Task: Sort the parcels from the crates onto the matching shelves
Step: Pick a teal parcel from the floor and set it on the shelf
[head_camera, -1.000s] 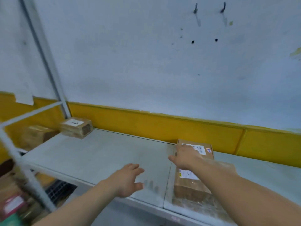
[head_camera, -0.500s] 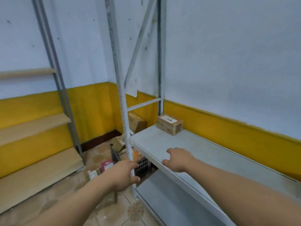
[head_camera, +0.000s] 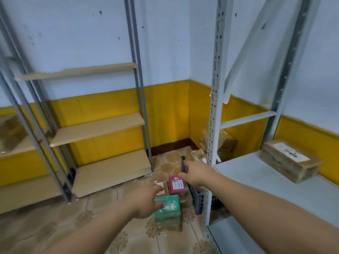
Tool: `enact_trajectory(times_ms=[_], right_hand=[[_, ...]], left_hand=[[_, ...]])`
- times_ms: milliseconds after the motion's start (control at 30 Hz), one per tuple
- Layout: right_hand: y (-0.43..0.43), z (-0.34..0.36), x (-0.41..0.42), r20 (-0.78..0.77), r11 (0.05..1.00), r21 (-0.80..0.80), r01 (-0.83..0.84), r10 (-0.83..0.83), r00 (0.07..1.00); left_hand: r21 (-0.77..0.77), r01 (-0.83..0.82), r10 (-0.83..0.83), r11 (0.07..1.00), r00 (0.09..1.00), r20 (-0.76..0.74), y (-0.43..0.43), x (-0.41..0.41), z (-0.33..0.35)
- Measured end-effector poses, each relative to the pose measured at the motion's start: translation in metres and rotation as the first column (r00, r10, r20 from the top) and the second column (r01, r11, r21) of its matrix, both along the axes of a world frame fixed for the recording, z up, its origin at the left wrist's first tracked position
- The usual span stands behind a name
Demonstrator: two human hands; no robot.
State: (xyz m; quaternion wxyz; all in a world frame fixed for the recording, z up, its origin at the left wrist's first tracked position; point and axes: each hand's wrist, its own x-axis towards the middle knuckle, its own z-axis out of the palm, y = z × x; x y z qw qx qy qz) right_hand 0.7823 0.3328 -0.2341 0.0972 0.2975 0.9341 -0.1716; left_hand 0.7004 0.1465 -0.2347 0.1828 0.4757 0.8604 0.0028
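Observation:
On the tiled floor lie a green parcel (head_camera: 167,207), a pink parcel (head_camera: 176,185) and a brown one (head_camera: 161,186) partly hidden behind my left hand (head_camera: 145,200). That hand hovers empty over the green parcel, fingers apart. My right hand (head_camera: 196,174) reaches out empty above the rim of a dark crate (head_camera: 197,197) beside the pink parcel. A taped brown parcel (head_camera: 288,160) rests on the grey shelf (head_camera: 256,184) at the right.
A white perforated upright (head_camera: 213,107) of the grey rack stands just right of my right hand. Behind it, more brown parcels (head_camera: 224,142) are stacked in the corner. A rack with wooden shelves (head_camera: 102,127) stands at the left along the yellow-and-white wall.
My view has swung left and down from the grey shelf to the floor. My right hand left the parcel on that shelf, and both hands now reach toward the parcels by the crate.

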Motion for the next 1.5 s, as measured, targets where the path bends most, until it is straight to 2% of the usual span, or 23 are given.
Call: enact_trajectory(times_ms=[333, 533, 767, 867, 1000, 1133, 1267, 1367, 1500], right_hand=[[0.089, -0.043, -0.118, 0.098, 0.995, -0.099, 0.024, -0.014, 0.995], [0.14, -0.073, -0.174, 0.14, 0.986, -0.129, 0.104, -0.085, 0.986], [0.204, -0.133, -0.266, 0.193, 0.954, -0.203, 0.219, -0.18, 0.965], [0.217, -0.162, -0.298, 0.258, 0.932, -0.254, 0.26, -0.194, 0.946], [0.24, -0.2, -0.334, 0.299, 0.901, -0.337, 0.274, -0.173, 0.938], [0.266, -0.271, -0.381, 0.353, 0.875, -0.415, 0.25, -0.099, 0.93], [0.289, -0.378, -0.417, 0.401, 0.847, -0.461, 0.264, -0.066, 0.914], [0.299, -0.456, -0.422, 0.434, 0.812, -0.51, 0.285, -0.043, 0.9], [0.316, -0.574, -0.413, 0.449, 0.815, -0.503, 0.287, -0.037, 0.893]], left_hand=[[-0.103, -0.077, 0.083, 0.992, 0.995, 0.049, 0.061, -0.116, -0.016], [-0.165, 0.008, 0.015, 0.986, 0.99, 0.138, 0.118, -0.194, -0.059], [-0.207, 0.054, 0.002, 0.977, 0.964, 0.265, 0.189, -0.329, -0.127], [-0.245, 0.051, 0.042, 0.968, 0.932, 0.359, 0.21, -0.376, -0.161], [-0.281, -0.034, 0.166, 0.959, 0.871, 0.463, 0.231, -0.415, -0.211], [-0.338, -0.167, 0.323, 0.926, 0.815, 0.482, 0.25, -0.433, -0.278], [-0.411, -0.276, 0.461, 0.869, 0.753, 0.47, 0.26, -0.441, -0.375], [-0.472, -0.312, 0.536, 0.825, 0.698, 0.474, 0.265, -0.44, -0.45], [-0.481, -0.428, 0.639, 0.765, 0.596, 0.486, 0.279, -0.443, -0.561]])
